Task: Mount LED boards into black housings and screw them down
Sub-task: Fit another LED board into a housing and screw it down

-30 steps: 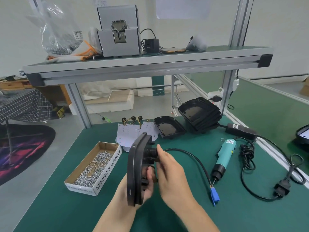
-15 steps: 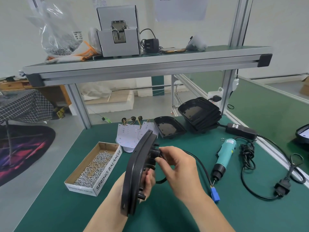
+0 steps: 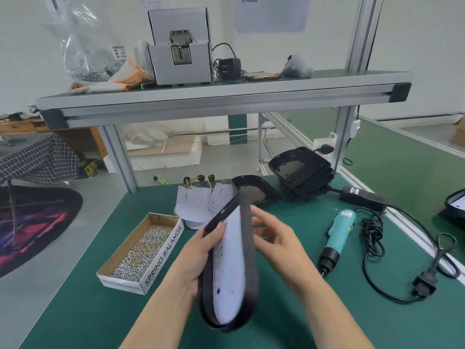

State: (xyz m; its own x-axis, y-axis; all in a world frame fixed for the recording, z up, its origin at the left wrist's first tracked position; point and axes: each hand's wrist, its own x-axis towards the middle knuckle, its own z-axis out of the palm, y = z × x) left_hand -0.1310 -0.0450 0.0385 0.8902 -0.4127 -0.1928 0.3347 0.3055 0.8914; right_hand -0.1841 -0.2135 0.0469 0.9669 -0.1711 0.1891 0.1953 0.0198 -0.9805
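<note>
I hold a black housing (image 3: 250, 250) tilted above the green mat, its open face turned toward me with a white LED board (image 3: 230, 270) seated inside. My left hand (image 3: 198, 250) grips its left rim, thumb on the edge. My right hand (image 3: 279, 241) is behind its right side with fingers spread and loosely bent; whether it touches the housing is hidden. Loose white LED boards (image 3: 193, 202) with wired connectors lie behind. One empty housing (image 3: 254, 191) and a stack of housings (image 3: 302, 172) sit farther back.
A cardboard box of screws (image 3: 143, 250) sits left of my hands. A teal electric screwdriver (image 3: 338, 238) lies to the right with its black cable (image 3: 372, 238) and power adapter (image 3: 362, 199). An aluminium shelf (image 3: 214, 96) above carries a grey screw feeder (image 3: 180, 46).
The housing has been turned over, from its back with the cable gland facing right to its open face with the LED board toward me. My right hand let go of the cable.
</note>
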